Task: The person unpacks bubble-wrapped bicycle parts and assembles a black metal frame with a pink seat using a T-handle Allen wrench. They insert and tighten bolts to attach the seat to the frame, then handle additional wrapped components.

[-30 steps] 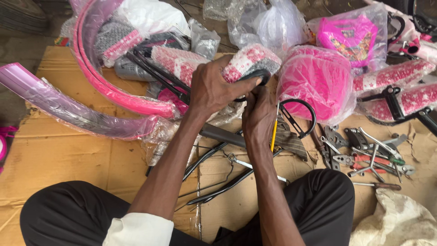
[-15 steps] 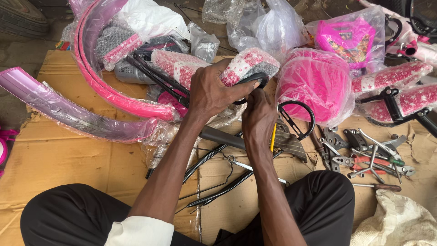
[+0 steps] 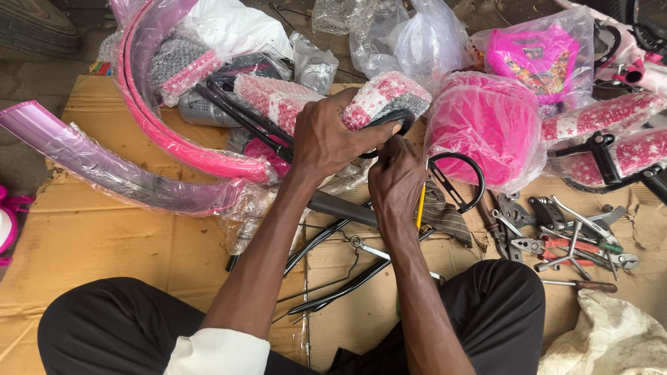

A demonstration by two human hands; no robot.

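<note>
My left hand (image 3: 326,139) grips a small bicycle saddle (image 3: 385,101), padded and covered in pink-and-white foam wrap, and holds it up over the cardboard. My right hand (image 3: 396,177) is closed just under the saddle's black rim, with a thin yellow-handled tool (image 3: 420,208) sticking down from it. A grey seat post (image 3: 344,208) and black metal stays (image 3: 326,239) lie below the hands. What the right fingers pinch at the saddle's underside is hidden.
A pink wheel rim (image 3: 160,132) and a plastic-wrapped purple mudguard (image 3: 104,170) lie at the left on flattened cardboard (image 3: 76,243). A bagged pink part (image 3: 490,128) sits right of the hands. Pliers, spanners and a cross wrench (image 3: 570,243) are scattered at the right. A tyre (image 3: 35,28) lies top left.
The saddle and both hands have barely shifted. My left thumb has stretched further along the saddle's black rim.
</note>
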